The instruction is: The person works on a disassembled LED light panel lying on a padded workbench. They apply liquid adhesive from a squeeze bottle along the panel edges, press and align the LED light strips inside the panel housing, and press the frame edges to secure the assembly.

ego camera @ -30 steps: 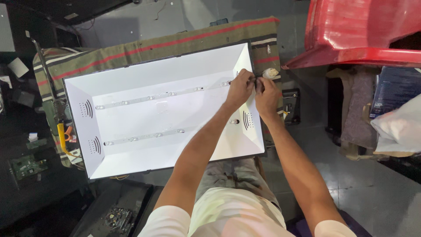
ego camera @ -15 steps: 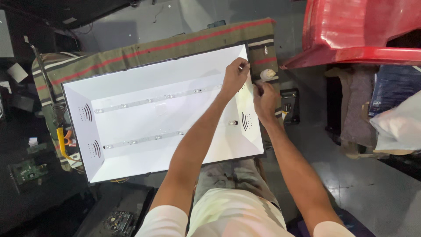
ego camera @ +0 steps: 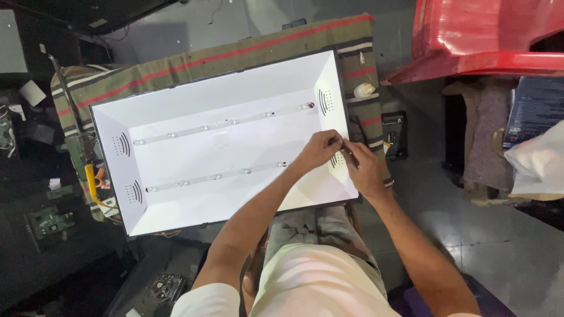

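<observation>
Both hands meet at the right end of the white light panel [ego camera: 235, 147]. The left hand [ego camera: 320, 149] and right hand [ego camera: 364, 170] have fingers pressed together, pinching something too small to tell.

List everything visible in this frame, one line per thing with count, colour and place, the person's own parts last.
Backlight panel: one, white, shallow tray lying on the cloth, centre.
Light strips: two, pale, running lengthwise inside the panel.
Striped cloth: one, olive with red stripe, under the panel.
Plastic chair: one, red, top right.
Circuit board: one, green, on the floor at left.
Yellow-handled tool: one, by the panel's left edge.
White bag: one, far right.
Left hand: at the panel's right wall, fingers pinched; anything held is too small to tell.
Right hand: beside it at the panel's right edge.
</observation>
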Action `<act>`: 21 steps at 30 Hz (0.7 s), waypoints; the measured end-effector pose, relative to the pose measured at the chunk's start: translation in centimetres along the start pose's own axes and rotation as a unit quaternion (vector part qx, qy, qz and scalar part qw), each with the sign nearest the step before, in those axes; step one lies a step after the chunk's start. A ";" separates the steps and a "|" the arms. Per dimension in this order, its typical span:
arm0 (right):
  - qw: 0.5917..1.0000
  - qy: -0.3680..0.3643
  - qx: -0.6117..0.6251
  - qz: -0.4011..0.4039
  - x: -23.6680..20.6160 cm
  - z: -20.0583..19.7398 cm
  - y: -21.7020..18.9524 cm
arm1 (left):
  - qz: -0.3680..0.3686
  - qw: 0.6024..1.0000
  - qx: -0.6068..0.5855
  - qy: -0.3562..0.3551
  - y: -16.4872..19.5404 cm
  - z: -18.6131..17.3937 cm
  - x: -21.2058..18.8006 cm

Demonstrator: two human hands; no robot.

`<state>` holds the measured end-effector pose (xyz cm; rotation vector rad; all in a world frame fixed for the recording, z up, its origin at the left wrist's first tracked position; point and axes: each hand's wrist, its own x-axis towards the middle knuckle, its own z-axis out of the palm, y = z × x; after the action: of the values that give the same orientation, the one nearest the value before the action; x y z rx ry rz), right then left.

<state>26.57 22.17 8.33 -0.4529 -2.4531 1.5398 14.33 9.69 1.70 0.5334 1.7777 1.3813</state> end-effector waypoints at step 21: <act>0.986 0.074 0.123 0.086 4.0 2.4 0.1 | -0.104 0.964 -0.189 0.157 1.7 -2.4 -2.4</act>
<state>22.06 21.65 7.22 -0.7187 -2.1260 1.7770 13.54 7.02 4.28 -0.0797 1.6887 1.6675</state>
